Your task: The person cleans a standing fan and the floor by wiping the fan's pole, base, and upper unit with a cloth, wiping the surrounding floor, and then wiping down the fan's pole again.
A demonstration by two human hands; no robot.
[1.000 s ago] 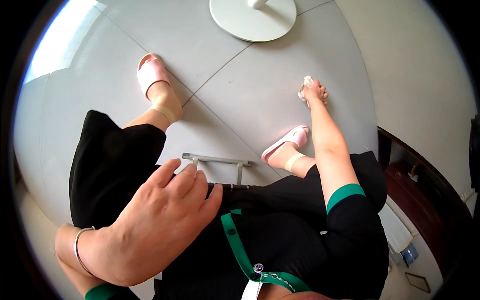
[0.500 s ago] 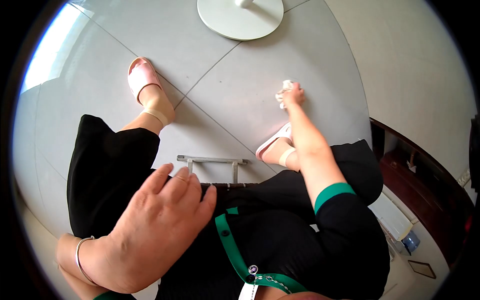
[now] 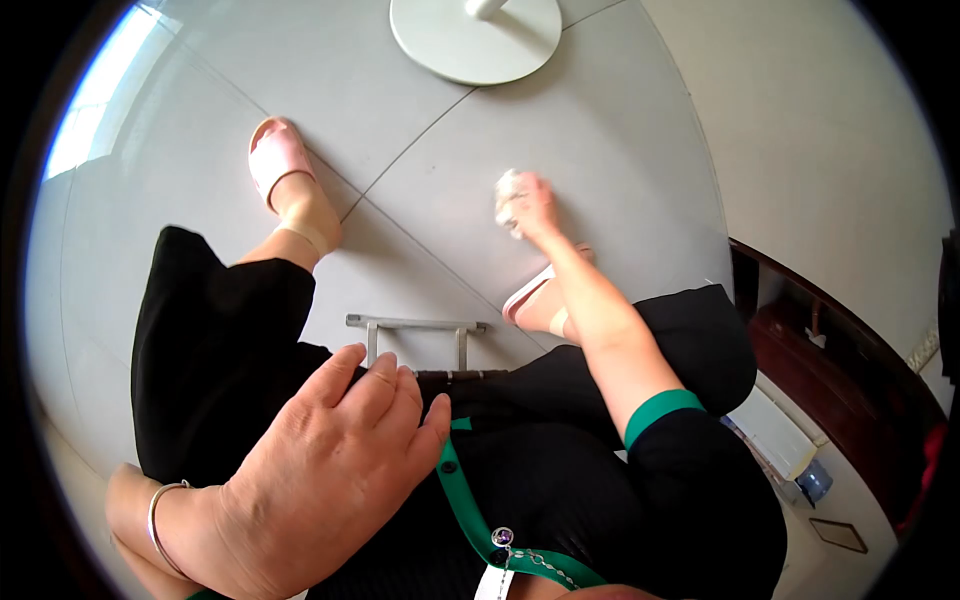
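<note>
My right hand (image 3: 538,208) is low over the grey tiled floor, its fingers closed on a crumpled white cloth (image 3: 511,200). Both are slightly blurred, and the cloth seems to lie against the tiles. Just below that hand is my right foot in a pale pink slipper (image 3: 527,291), partly covered by the forearm. Close to the camera, my left hand (image 3: 335,460) hovers above my lap with its back turned up. Its fingers are loosely bent and apart, and no object shows in them. A thin silver bangle (image 3: 154,520) circles that wrist.
A round white base with a post (image 3: 475,40) stands on the floor ahead. My left foot wears a pink slipper (image 3: 280,160). Between my legs a metal bar frame (image 3: 415,324) sticks out. Dark wooden furniture (image 3: 840,360) is at the right, beside a pale wall.
My right hand has swept leftward with the cloth and slightly nearer to me. My left hand has shifted a little to the right, still loosely bent.
</note>
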